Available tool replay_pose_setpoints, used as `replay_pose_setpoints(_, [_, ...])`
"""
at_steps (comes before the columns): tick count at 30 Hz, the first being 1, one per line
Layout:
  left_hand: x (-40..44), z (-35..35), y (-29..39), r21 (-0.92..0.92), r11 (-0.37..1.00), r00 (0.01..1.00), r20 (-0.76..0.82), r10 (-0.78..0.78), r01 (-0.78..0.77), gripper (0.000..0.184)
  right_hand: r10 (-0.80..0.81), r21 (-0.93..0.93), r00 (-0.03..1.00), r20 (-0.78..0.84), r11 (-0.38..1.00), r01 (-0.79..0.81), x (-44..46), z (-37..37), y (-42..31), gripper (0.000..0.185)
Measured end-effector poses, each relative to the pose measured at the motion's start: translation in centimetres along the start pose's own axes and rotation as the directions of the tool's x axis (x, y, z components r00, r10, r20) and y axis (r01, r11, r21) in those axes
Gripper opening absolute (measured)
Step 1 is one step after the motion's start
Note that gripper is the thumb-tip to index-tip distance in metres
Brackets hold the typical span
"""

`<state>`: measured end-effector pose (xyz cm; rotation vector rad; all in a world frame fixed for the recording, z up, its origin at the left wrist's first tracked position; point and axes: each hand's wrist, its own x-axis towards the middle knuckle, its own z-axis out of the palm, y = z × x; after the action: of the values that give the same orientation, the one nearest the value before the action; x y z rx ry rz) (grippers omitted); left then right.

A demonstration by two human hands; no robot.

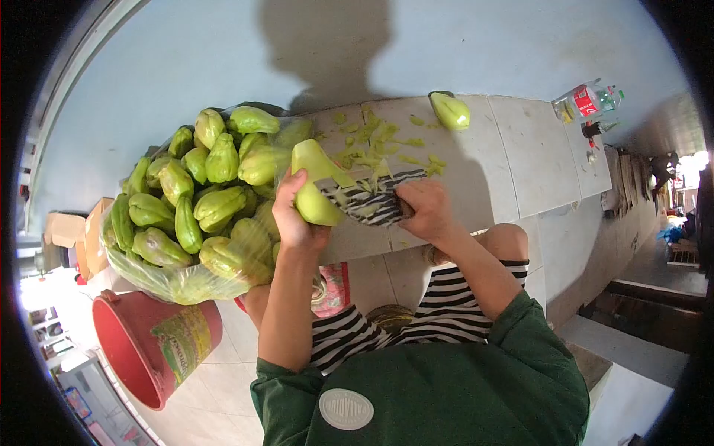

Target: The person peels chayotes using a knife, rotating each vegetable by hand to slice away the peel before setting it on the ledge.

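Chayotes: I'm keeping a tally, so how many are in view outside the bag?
2: one chayote in the left hand, a second chayote on the bench. Any behind the bag would be hidden.

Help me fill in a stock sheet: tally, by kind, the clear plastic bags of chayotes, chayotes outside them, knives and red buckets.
Clear plastic bag: 1
Chayotes outside the bag: 2 (tiled ledge, left hand)
Knife: 1
Red bucket: 1
Total: 5
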<state>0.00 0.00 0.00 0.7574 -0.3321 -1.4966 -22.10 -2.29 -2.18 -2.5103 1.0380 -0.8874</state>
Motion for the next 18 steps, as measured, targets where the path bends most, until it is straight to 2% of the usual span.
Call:
replay_pose_setpoints(3, [0.7,0.0,1.2,0.021,0.999,1.000,0.010,0.024,-0.025,0.061,0.035,-0.007,0.999,-0.001,0.999,-0.035,1.2,0.1,0.1,0.029])
replay_pose_setpoints(5, [0.5,-0.3,1.1,0.010,1.000,0.989,0.146,-0.014,0.013,0.051,-0.030,0.056,0.999,0.034,0.998,0.028,1.1,-0.7,-0.7,0.025])
replay_pose_setpoints(9, [0.2,-0.2,0.5,0.095,0.995,0.990,0.138,-0.027,0.013,0.052,-0.070,0.080,0.998,-0.009,0.994,0.070,0.9,-0.8,-1.3,0.025])
replay_pose_setpoints(11, [0.0,0.0,0.1,0.029,1.000,0.996,0.092,-0.005,0.002,0.053,0.061,0.035,0.998,-0.020,0.998,-0.061,0.6,-0.3,-0.8,0.024])
replay_pose_setpoints(15, [-0.3,1.0,0.3,-0.025,1.000,0.997,0.075,0.003,-0.002,0.055,0.100,0.025,0.994,-0.031,0.995,-0.099,0.7,-0.8,-0.7,0.024])
replay_pose_setpoints(17, [-0.2,0.0,0.3,0.088,0.995,0.988,0.144,-0.057,0.044,0.058,0.054,0.039,0.997,0.052,0.998,-0.056,0.5,-1.2,-1.1,0.021])
replay_pose_setpoints(18, [-0.2,0.0,0.1,0.089,0.995,0.988,0.139,-0.058,0.046,0.058,0.055,0.042,0.997,0.055,0.997,-0.058,0.6,-0.7,-0.7,0.021])
